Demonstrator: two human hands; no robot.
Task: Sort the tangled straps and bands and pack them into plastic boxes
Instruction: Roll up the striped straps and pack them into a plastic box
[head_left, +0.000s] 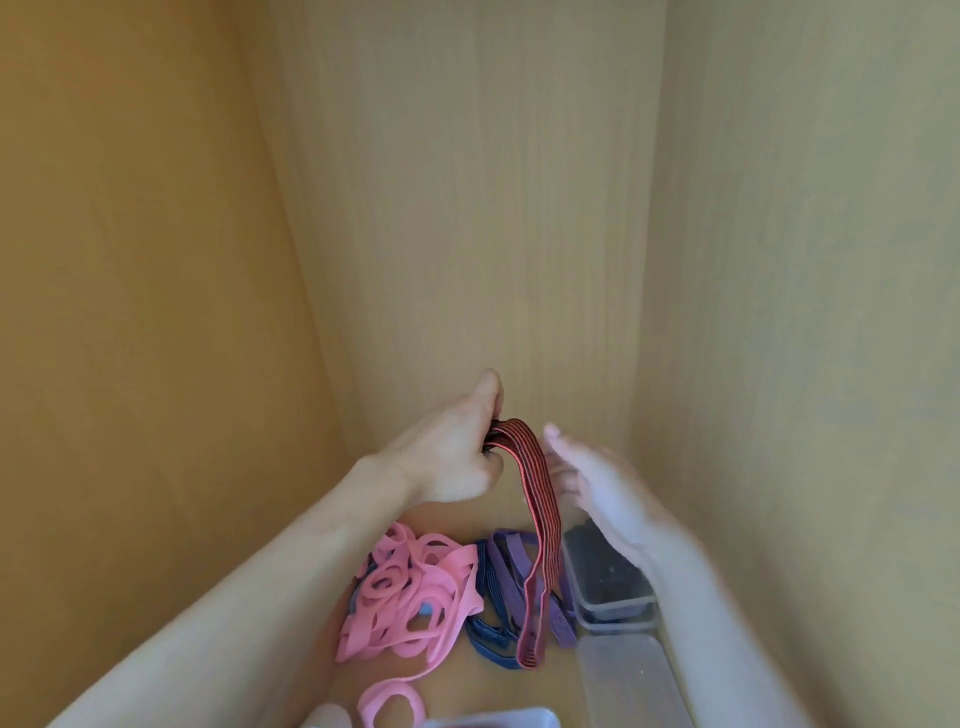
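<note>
Wood-grain panels (467, 208) enclose the work area on three sides; the left hand (452, 457) is clenched around the upper end of a red-and-black striped strap (540, 519); the strap hangs down to the wooden floor beside purple straps (506, 566); the right hand (597, 483), blurred, is released with fingers extended just beside the strap; pink bands (410, 597) lie tangled at left; two plastic boxes (602, 577) stand at right.

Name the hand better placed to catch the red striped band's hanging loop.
Right. The left hand grips the top of the red striped band; the right hand is open, holds nothing, and is close beside the hanging part.
</note>
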